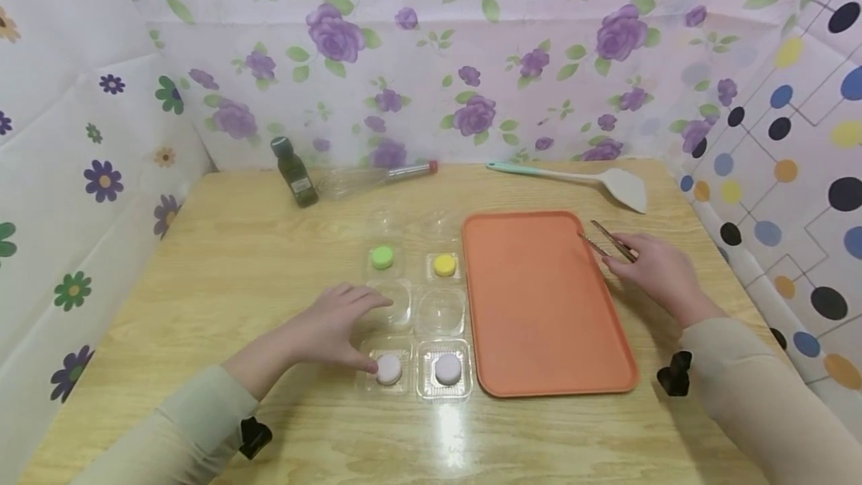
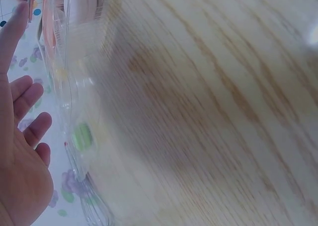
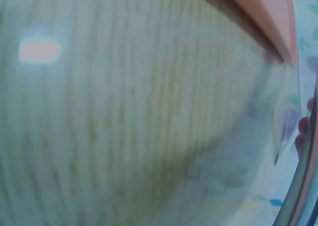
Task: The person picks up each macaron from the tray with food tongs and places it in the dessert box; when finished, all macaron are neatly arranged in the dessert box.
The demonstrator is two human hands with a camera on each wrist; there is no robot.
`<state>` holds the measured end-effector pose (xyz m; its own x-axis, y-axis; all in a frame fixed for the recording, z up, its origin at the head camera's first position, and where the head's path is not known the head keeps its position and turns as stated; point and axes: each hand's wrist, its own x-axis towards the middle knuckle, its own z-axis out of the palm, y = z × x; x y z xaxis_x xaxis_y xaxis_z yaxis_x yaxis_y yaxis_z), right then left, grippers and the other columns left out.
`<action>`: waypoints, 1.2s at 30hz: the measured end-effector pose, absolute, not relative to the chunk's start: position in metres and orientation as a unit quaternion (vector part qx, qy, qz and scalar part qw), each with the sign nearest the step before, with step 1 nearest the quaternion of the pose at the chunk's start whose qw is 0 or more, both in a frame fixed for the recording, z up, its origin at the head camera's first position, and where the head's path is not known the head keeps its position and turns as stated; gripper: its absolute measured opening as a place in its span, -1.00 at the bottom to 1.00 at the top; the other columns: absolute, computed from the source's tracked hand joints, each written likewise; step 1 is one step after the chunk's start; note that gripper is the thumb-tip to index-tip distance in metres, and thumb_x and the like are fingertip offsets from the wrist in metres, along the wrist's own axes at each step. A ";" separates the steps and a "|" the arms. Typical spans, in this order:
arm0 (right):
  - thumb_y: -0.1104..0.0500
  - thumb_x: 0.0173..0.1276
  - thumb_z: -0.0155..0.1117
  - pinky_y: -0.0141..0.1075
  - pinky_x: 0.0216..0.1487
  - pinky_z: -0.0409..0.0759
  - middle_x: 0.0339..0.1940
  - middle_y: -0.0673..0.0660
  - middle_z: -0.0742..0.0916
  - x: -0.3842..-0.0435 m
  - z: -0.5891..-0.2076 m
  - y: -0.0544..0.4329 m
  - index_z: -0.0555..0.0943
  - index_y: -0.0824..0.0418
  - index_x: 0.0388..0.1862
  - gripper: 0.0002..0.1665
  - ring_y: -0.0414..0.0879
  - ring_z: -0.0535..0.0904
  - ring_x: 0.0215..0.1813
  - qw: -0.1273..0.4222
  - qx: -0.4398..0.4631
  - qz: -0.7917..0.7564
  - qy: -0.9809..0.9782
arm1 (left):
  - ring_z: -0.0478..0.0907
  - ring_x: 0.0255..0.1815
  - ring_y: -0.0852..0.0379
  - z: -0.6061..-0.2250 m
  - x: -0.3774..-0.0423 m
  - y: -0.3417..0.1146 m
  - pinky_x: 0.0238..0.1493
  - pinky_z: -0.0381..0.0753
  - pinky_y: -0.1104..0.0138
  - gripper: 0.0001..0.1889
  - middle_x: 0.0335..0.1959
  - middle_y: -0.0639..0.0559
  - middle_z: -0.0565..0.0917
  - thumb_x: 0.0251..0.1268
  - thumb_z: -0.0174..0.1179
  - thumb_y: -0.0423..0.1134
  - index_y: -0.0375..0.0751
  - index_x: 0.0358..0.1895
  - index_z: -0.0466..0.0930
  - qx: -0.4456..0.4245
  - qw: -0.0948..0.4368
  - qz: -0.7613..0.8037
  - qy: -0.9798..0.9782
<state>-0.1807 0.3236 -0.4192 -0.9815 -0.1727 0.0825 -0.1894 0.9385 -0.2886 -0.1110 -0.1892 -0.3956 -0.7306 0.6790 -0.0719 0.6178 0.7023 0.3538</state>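
Note:
My left hand [image 1: 326, 325] reaches over the near left clear plastic box [image 1: 408, 388], fingers loosely extended beside its raised lid and thumb tip near the pale pink macaron [image 1: 388, 370] inside. To its right, a lilac macaron [image 1: 447, 369] sits in another open box [image 1: 423, 393]. Behind them, a green macaron [image 1: 381, 257] and a yellow macaron [image 1: 444, 265] sit in two more clear boxes. My right hand [image 1: 660, 275] holds metal tongs [image 1: 610, 239], their tips apart over the right edge of the orange tray [image 1: 548, 305]. In the left wrist view, the left palm [image 2: 25, 186] shows nothing in it.
At the back of the wooden table [image 1: 222, 268] lie a whisk [image 1: 411, 170] and a white spatula [image 1: 622, 187] with a mint handle. A dark bottle [image 1: 295, 173] stands at the back left. Patterned cloths [image 1: 431, 96] enclose the table's back and sides.

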 end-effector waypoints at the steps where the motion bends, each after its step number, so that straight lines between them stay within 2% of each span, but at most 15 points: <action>1: -0.20 0.25 0.20 0.20 -0.19 0.48 0.08 0.40 0.58 -0.181 -0.420 0.326 0.49 0.26 0.22 -0.28 0.32 0.51 0.01 0.027 0.084 0.149 -0.985 | 0.26 0.23 -0.09 -0.396 -0.111 -0.189 0.26 0.18 -0.04 0.01 0.29 -0.10 0.38 -0.32 0.44 0.24 -0.17 0.31 0.32 0.352 0.099 0.156 0.917; 14: -0.26 0.24 0.15 0.22 -0.19 0.47 0.01 0.41 0.61 -0.177 -0.441 0.346 0.49 0.27 0.20 -0.24 0.36 0.50 0.00 0.000 0.044 0.148 -0.988 | 0.28 0.19 -0.06 -0.396 -0.112 -0.186 0.22 0.22 -0.02 0.02 0.29 -0.08 0.38 -0.33 0.45 0.22 -0.18 0.31 0.31 0.350 0.094 0.161 0.918; 23: -0.39 0.19 0.09 0.15 -0.36 0.48 0.00 0.37 0.57 -0.178 -0.443 0.349 0.49 0.20 0.21 -0.16 0.28 0.50 -0.04 -0.018 0.016 0.112 -0.993 | 0.27 0.23 -0.03 -0.398 -0.120 -0.180 0.25 0.20 -0.01 0.02 0.29 -0.04 0.38 -0.30 0.42 0.25 -0.13 0.34 0.29 0.343 0.090 0.158 0.922; 31: -0.55 0.05 0.06 0.25 -0.24 0.43 0.20 0.48 0.40 -0.179 -0.438 0.351 0.33 0.23 0.36 0.12 0.43 0.37 0.11 -0.048 -0.009 0.109 -0.993 | 0.23 0.30 -0.11 -0.398 -0.129 -0.172 0.33 0.07 -0.08 -0.03 0.32 -0.08 0.35 -0.24 0.41 0.23 -0.14 0.33 0.30 0.346 0.085 0.164 0.920; 36: -0.51 0.09 0.08 0.30 -0.04 0.36 0.22 0.46 0.41 -0.181 -0.431 0.336 0.34 0.23 0.36 0.07 0.41 0.33 0.16 -0.022 0.019 0.109 -0.994 | 0.17 0.35 -0.18 -0.398 -0.137 -0.167 0.33 0.01 -0.14 -0.07 0.32 -0.13 0.35 -0.16 0.40 0.18 -0.17 0.33 0.29 0.343 0.085 0.166 0.921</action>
<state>-0.1807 0.3364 -0.4306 -0.9984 -0.0420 -0.0391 -0.0325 0.9757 -0.2167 -0.1371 -0.1667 -0.3984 -0.7504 0.6595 -0.0434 0.6029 0.7100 0.3639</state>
